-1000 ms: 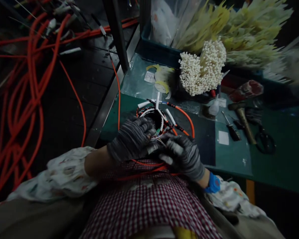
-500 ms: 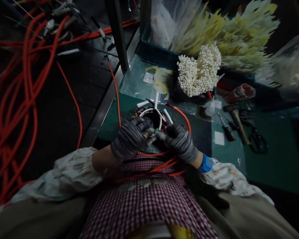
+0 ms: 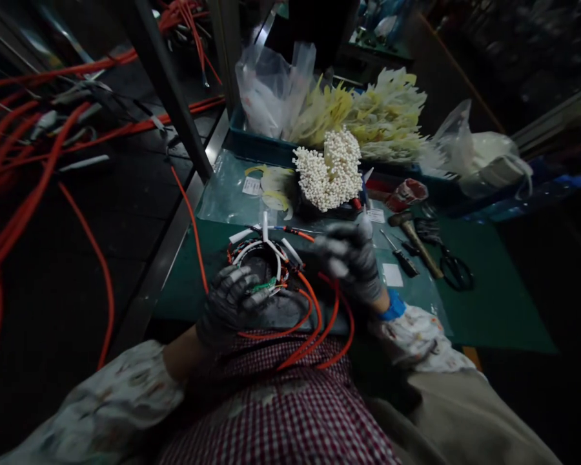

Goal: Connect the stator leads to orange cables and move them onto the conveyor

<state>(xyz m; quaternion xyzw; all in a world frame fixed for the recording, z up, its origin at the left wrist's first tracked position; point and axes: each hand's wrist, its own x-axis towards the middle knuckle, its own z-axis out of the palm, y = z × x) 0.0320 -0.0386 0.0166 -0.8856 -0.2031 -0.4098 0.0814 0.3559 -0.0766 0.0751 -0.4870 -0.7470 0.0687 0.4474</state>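
One wire-wound ring (image 3: 257,261) sits on green mat (image 3: 184,303), L hand (image 3: 230,307) curled, fingers by green lead (image 3: 266,284), well placed to steady ring; R hand (image 3: 351,258) raised, half-spread, pinch can't tell.

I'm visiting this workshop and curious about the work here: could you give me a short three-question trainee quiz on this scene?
1. True or false: the grey-gloved left hand touches the round coil of white-sleeved wires.
2. Which hand wears the bright blue wristband? A: left hand; B: right hand.
3. What is the black-handled cutting tool lying beside the wooden-handled hammer?

Key: 1. True. 2. B. 3. Scissors.
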